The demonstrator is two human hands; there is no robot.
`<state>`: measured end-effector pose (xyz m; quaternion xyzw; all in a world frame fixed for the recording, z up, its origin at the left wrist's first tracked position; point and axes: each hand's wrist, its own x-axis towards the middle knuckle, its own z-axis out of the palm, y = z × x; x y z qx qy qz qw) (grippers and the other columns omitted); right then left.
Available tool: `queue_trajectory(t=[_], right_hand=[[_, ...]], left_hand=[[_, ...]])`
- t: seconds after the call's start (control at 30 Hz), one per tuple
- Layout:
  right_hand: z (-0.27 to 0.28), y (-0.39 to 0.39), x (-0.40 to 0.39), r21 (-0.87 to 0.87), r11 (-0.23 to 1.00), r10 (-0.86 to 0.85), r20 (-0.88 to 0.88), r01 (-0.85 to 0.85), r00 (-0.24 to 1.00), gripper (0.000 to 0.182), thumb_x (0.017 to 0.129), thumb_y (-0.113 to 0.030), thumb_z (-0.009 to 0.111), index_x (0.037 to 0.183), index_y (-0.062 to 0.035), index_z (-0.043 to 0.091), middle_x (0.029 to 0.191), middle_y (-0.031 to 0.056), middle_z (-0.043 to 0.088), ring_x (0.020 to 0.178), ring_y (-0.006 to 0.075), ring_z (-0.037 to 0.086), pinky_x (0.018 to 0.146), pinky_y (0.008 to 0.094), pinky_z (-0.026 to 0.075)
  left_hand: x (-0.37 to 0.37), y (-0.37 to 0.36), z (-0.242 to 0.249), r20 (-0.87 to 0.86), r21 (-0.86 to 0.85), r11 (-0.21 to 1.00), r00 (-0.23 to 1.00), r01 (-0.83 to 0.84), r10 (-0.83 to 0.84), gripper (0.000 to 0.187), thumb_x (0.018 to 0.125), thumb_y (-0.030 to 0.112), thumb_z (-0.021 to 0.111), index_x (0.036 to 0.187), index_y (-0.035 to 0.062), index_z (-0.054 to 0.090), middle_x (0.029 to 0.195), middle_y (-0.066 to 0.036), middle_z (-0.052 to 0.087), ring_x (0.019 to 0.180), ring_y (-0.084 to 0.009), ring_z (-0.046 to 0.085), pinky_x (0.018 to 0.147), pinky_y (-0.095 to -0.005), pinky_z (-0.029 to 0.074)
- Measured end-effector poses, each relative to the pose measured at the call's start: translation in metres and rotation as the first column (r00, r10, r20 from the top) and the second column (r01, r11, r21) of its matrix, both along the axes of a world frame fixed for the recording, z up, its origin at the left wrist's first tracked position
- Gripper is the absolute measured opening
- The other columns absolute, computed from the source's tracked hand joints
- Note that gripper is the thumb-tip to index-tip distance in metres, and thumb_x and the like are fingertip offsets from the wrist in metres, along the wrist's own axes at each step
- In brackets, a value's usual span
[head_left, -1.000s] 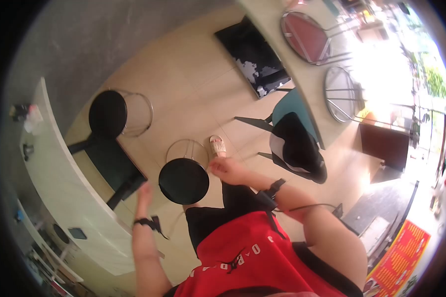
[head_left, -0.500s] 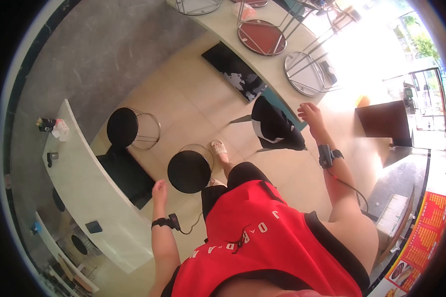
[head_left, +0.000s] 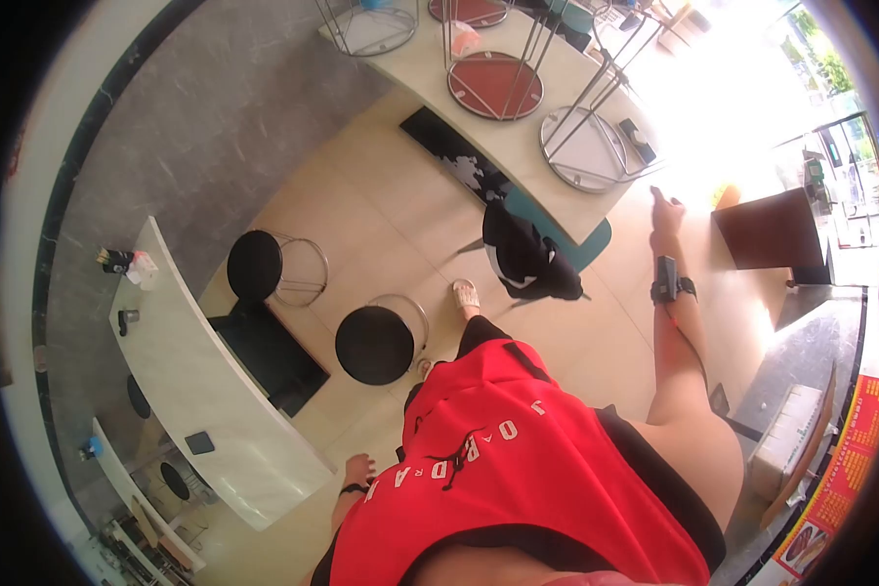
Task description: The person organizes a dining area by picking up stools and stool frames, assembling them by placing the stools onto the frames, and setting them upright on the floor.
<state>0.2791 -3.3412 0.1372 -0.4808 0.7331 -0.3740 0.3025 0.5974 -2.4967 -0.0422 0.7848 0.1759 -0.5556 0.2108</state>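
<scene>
My right hand (head_left: 666, 211) is stretched forward on the right, holding nothing, its fingers apart near the end of the white table. A dark device is strapped to that wrist. Low on the left, my left hand (head_left: 358, 469) hangs by my side with fingers partly spread and nothing in it. It is close to the end of the white counter (head_left: 254, 459) but apart from it. A chair draped with black cloth (head_left: 527, 259) stands ahead, between my body and the table. Nearer my feet is a round black stool (head_left: 374, 346).
Upturned stools, one with a red seat (head_left: 495, 86) and one with a white seat (head_left: 583, 148), lie on the white table (head_left: 547, 181). Another black stool (head_left: 255, 267) stands left. A brown box-like stand (head_left: 772, 230) and a white box (head_left: 786, 439) are at right.
My left hand has swung back and down toward my side. My right hand has swung forward and to the right. My feet have shifted in a step, and the view has turned slightly.
</scene>
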Motion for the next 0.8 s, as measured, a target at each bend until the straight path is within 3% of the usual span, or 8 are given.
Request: queue_trajectory(t=[0.07, 0.13, 0.2, 0.27, 0.4, 0.47, 0.7, 0.8], right_hand=[[0.03, -0.021, -0.002, -0.021, 0.995, -0.099, 0.001, 0.099, 0.995, 0.094, 0.074, -0.032, 0.08, 0.139, 0.0121, 0.029, 0.127, 0.0234, 0.051, 0.117, 0.0259, 0.051, 0.1, 0.0369, 0.04], [0.044, -0.042, -0.008, -0.089, 0.994, -0.041, 0.276, 0.068, 0.96, 0.097, 0.076, -0.032, 0.078, 0.144, 0.0097, 0.022, 0.141, 0.0252, 0.038, 0.132, 0.0276, 0.036, 0.111, 0.0372, 0.027], [0.059, -0.055, -0.008, -0.103, 0.994, 0.06, 0.322, -0.028, 0.945, 0.098, 0.078, -0.03, 0.077, 0.146, 0.0068, 0.017, 0.145, 0.0233, 0.032, 0.136, 0.0288, 0.033, 0.111, 0.0377, 0.028], [0.063, -0.066, -0.006, -0.144, 0.982, 0.169, 0.417, -0.118, 0.893, 0.088, 0.082, -0.024, 0.073, 0.15, -0.0009, 0.021, 0.149, 0.0186, 0.031, 0.139, 0.0302, 0.031, 0.114, 0.0393, 0.024], [0.017, -0.118, -0.042, -0.278, 0.793, 0.594, 0.158, -0.542, 0.789, 0.072, 0.085, -0.025, 0.069, 0.144, -0.0035, 0.036, 0.146, 0.0154, 0.039, 0.138, 0.0272, 0.033, 0.114, 0.0367, 0.022], [0.034, -0.111, -0.019, -0.12, 0.974, 0.224, 0.591, -0.19, 0.775, 0.053, 0.087, -0.029, 0.065, 0.133, -0.0065, 0.052, 0.137, 0.0119, 0.049, 0.135, 0.0228, 0.038, 0.11, 0.0333, 0.025], [-0.008, -0.143, -0.028, -0.153, 0.939, 0.343, 0.367, -0.307, 0.865, 0.038, 0.095, -0.037, 0.053, 0.108, -0.0026, 0.062, 0.108, 0.0083, 0.065, 0.101, 0.0171, 0.054, 0.092, 0.0322, 0.037], [0.007, -0.124, -0.017, -0.162, 0.955, 0.279, 0.217, -0.247, 0.936, 0.041, 0.097, -0.038, 0.049, 0.097, -0.0004, 0.065, 0.091, 0.0083, 0.069, 0.09, 0.0188, 0.059, 0.085, 0.0327, 0.043]], left_hand=[[-0.009, -0.02, 0.006, 0.044, 0.039, 0.978, 0.978, 0.203, -0.205, 0.031, 0.095, 0.025, 0.047, 0.114, 0.0061, 0.06, 0.098, -0.009, 0.069, 0.071, -0.0206, 0.063, 0.055, -0.0331, 0.049], [-0.016, -0.037, 0.014, 0.063, 0.091, 0.912, 0.912, 0.4, -0.406, 0.031, 0.095, 0.025, 0.046, 0.116, 0.005, 0.059, 0.102, -0.01, 0.069, 0.075, -0.0204, 0.064, 0.057, -0.0327, 0.05], [-0.001, -0.079, 0.025, 0.268, -0.205, 0.941, 0.94, 0.27, -0.211, 0.031, 0.096, 0.027, 0.048, 0.108, 0.0035, 0.063, 0.098, -0.01, 0.07, 0.07, -0.0192, 0.063, 0.055, -0.0311, 0.049], [0.023, -0.149, 0.025, 0.302, -0.192, 0.981, 0.95, -0.024, 0.082, 0.031, 0.095, 0.031, 0.053, 0.103, 0.0043, 0.065, 0.094, -0.01, 0.07, 0.067, -0.0179, 0.063, 0.054, -0.0302, 0.048], [0.053, -0.278, 0.081, 0.467, -0.497, 0.856, 0.875, 0.139, 0.13, 0.025, 0.093, 0.016, 0.056, 0.113, 0.0018, 0.062, 0.096, -0.011, 0.069, 0.08, -0.0154, 0.064, 0.068, -0.0288, 0.051], [0.059, -0.311, 0.102, 0.488, -0.51, 0.83, 0.87, 0.226, 0.063, 0.027, 0.092, 0.015, 0.057, 0.115, 0.0015, 0.062, 0.098, -0.011, 0.069, 0.085, -0.0156, 0.064, 0.071, -0.0284, 0.052], [0.043, -0.288, 0.085, 0.53, -0.411, 0.851, 0.845, 0.326, -0.067, 0.029, 0.091, 0.017, 0.057, 0.116, 0.0029, 0.062, 0.096, -0.009, 0.069, 0.082, -0.0161, 0.066, 0.067, -0.0287, 0.051], [0.041, -0.278, 0.106, 0.273, -0.165, 0.971, 0.954, 0.171, -0.122, 0.028, 0.091, 0.021, 0.057, 0.113, 0.0044, 0.063, 0.094, -0.008, 0.07, 0.076, -0.0171, 0.066, 0.062, -0.0289, 0.049]])
